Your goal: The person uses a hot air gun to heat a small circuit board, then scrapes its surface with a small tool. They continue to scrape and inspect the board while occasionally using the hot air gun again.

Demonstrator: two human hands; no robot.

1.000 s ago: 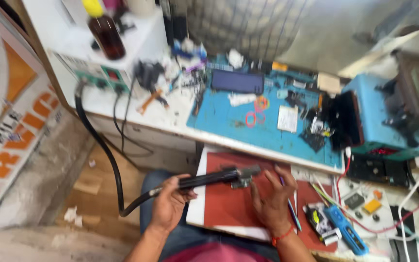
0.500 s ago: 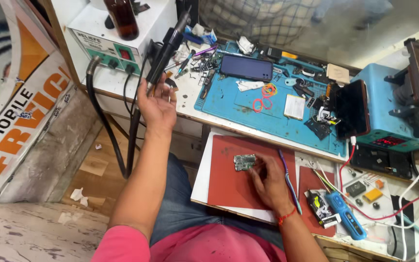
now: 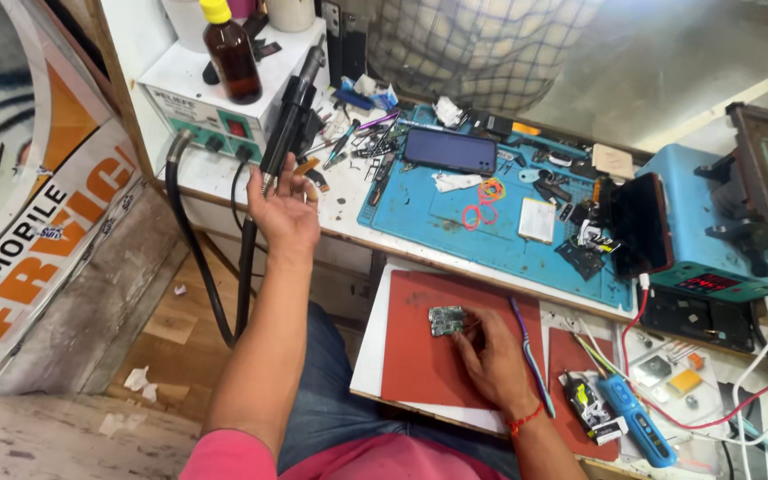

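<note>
Cluttered repair bench, both hands busy.
At ten o'clock, the left hand (image 3: 282, 209) lies open, palm up, beside the black hot-air wand (image 3: 288, 124) docked upright on its station; at six o'clock, the right hand's (image 3: 491, 360) fingertips pin the small green circuit board (image 3: 446, 320) flat on the red mat (image 3: 428, 356).

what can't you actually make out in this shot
- Head view: the parts on the small circuit board are too small to tell apart, and the right hand covers its right edge.
- Whether the left hand touches the hot-air handle: its fingers are spread open just below it, contact unclear.
- The red readout on the blue machine is too small to read.
- The person behind the bench is cut off by the top edge.
</note>
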